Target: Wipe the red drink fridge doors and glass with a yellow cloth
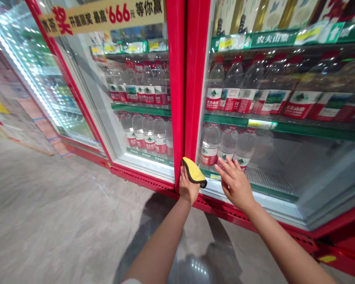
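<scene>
A yellow cloth [194,171] with a dark edge is in my left hand [189,188], low on the red door frame [192,98] between two glass doors. The cloth covers part of that hand, so its grip is only partly visible. My right hand [236,184] is at the lower part of the right glass door [272,154], with fingers spread and nothing in it. Whether its fingertips touch the glass I cannot tell. Behind the glass, just beyond these fingers, stand clear bottles [227,142] with red and white labels.
Bottles [148,85] line the shelves behind the left door, and larger bottles [272,86] fill a shelf on the right. A yellow banner [103,17] crosses the upper left. Stacked cartons [14,102] stand far left. Grey floor [77,221] runs below the red base [144,183].
</scene>
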